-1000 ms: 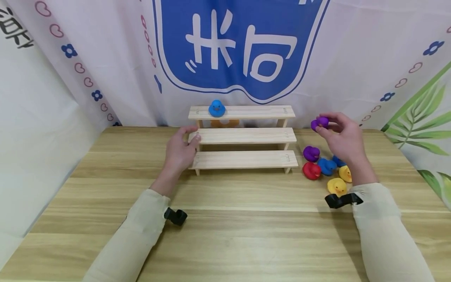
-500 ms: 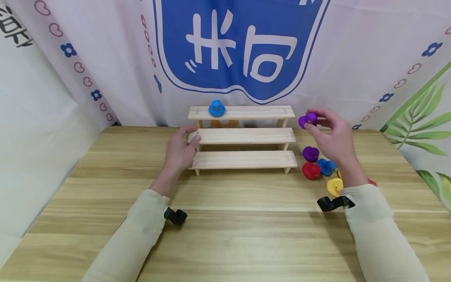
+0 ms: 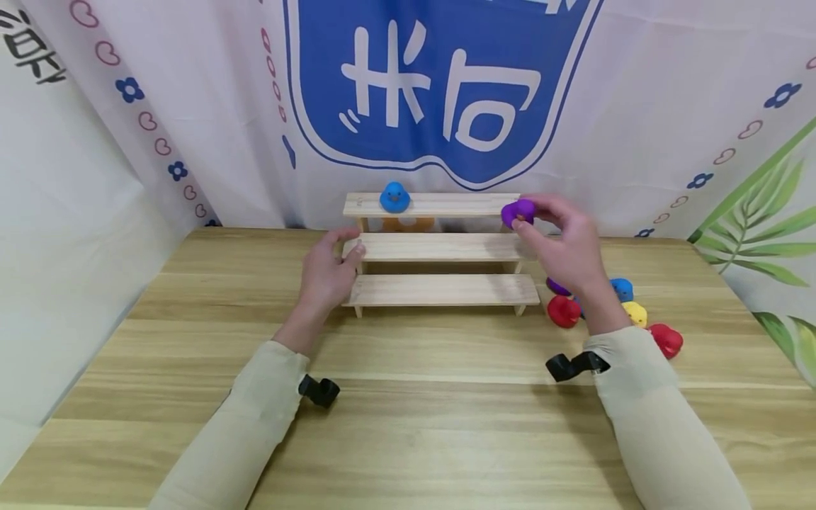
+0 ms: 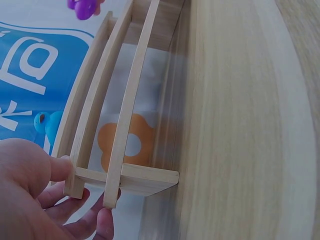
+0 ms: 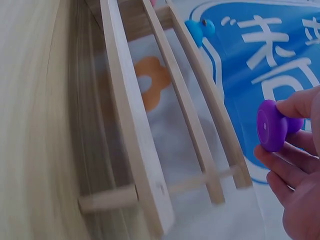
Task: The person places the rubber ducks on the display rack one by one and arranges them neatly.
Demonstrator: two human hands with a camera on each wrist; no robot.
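A three-tier wooden display shelf (image 3: 440,246) stands on the table, with a blue rubber duck (image 3: 394,197) on the left of its top board. My left hand (image 3: 328,270) grips the shelf's left end; in the left wrist view its thumb (image 4: 60,168) lies on a board edge and the fingers reach beneath. A purple rubber duck (image 3: 518,212) is pinched between thumb and fingers of my right hand (image 3: 564,241), at the right end of the top board. The right wrist view shows that duck's flat base (image 5: 267,126) off to the side of the boards.
Right of the shelf lies a group of ducks: a red duck (image 3: 564,311), another red duck (image 3: 666,341), a yellow duck (image 3: 635,313), a blue duck (image 3: 621,289) and a partly hidden purple one (image 3: 557,286). A printed cloth (image 3: 650,106) hangs behind the table (image 3: 433,425).
My right hand has carried the purple duck leftward, from beyond the shelf to its top board's right end. The left hand keeps its place on the shelf.
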